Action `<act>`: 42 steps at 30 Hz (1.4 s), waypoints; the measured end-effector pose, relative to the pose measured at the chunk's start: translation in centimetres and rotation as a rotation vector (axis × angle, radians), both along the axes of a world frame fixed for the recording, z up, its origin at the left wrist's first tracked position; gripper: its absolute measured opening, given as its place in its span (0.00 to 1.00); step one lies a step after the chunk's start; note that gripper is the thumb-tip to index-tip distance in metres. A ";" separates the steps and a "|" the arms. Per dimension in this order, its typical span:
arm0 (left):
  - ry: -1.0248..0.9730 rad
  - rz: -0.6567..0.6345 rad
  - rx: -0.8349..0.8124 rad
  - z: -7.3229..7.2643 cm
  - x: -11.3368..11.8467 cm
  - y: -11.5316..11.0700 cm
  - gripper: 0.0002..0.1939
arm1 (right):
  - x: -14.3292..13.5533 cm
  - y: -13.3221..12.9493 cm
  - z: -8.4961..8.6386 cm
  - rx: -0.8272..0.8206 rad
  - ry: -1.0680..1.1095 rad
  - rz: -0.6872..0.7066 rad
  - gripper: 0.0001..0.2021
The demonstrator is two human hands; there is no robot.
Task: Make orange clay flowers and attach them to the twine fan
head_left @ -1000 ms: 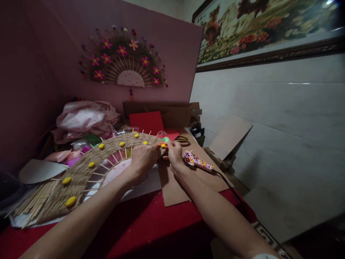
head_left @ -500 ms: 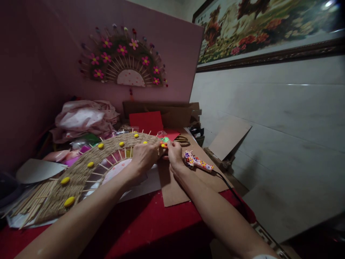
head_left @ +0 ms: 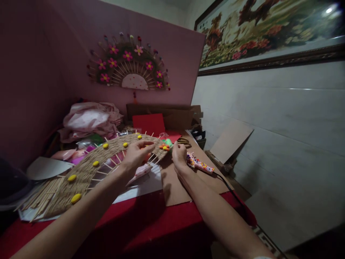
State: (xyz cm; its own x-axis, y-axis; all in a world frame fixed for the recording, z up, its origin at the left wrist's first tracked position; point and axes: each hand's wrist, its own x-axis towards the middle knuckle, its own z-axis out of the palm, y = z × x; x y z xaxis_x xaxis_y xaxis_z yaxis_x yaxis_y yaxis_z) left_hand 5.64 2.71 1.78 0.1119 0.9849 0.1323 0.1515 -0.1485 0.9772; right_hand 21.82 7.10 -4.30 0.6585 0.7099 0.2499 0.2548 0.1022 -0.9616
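Note:
A twine-wrapped fan arch with sticks and several yellow buttons lies across the table. Near its right end sits an orange flower with a yellow centre, beside a green item. My left hand hovers over the arch, fingers apart, holding nothing that shows. Just right of the flower is my right hand, fingers curled together; whatever they may hold is hidden. A flower-patterned glue gun with a black cord lies to the right of that hand.
Loose sticks and a pale curved sheet lie at the left. Behind are crumpled pink cloth and red paper. Brown cardboard covers the table's right part. A finished fan hangs on the pink panel.
My left hand has moved left from the flower and opened. My right hand has drawn slightly right, leaving the orange flower in plain view on the arch. The camera view has shifted a little.

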 end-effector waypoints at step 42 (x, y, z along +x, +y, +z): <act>-0.316 -0.049 0.025 -2.8 -2.4 -2.1 0.18 | -5.5 -6.8 2.1 0.623 -0.706 0.759 0.03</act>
State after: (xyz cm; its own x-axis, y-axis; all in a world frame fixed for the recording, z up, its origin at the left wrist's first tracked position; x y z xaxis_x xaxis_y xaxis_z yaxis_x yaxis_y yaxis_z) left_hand 3.28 0.63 -1.06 0.1089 0.9753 0.1920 -0.1672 -0.1724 0.9707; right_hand 16.32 0.30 -2.16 -0.2932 0.4865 0.8230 0.3778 0.8498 -0.3677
